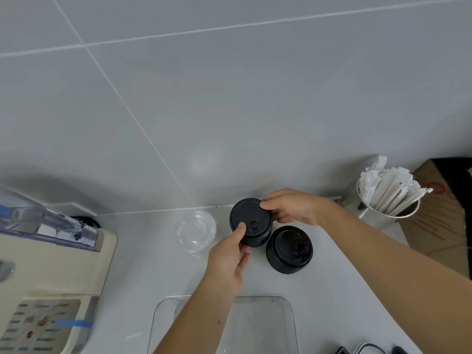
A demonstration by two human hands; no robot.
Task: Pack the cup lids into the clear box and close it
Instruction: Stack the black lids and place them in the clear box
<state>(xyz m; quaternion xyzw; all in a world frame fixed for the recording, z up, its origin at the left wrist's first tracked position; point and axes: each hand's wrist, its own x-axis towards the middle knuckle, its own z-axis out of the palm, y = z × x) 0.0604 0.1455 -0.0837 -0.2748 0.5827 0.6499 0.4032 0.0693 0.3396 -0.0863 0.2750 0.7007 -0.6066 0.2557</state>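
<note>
Black plastic sits pinched between both thumbs and fingers: the left hand (pixel 229 254) and right hand (pixel 293 208) grasp a stack of black cup lids (pixel 250 222) at frame centre. A second black stack (pixel 288 249) and clear lids (pixel 196 231) wait alongside. Judging by this, packing is just starting; next, carry the stack down-frame into the clear box (pixel 288 323) at the bottom edge.

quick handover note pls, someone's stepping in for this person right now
Left hand and right hand both grip the far stack of black lids, at the counter's back edge.
Second black lid stack stands beside it; clear dome lids sit to the left.
Clear box is open near the person, with no lids visible inside.
Done: nothing packed yet.
Left: pack all lids, close box.
</note>
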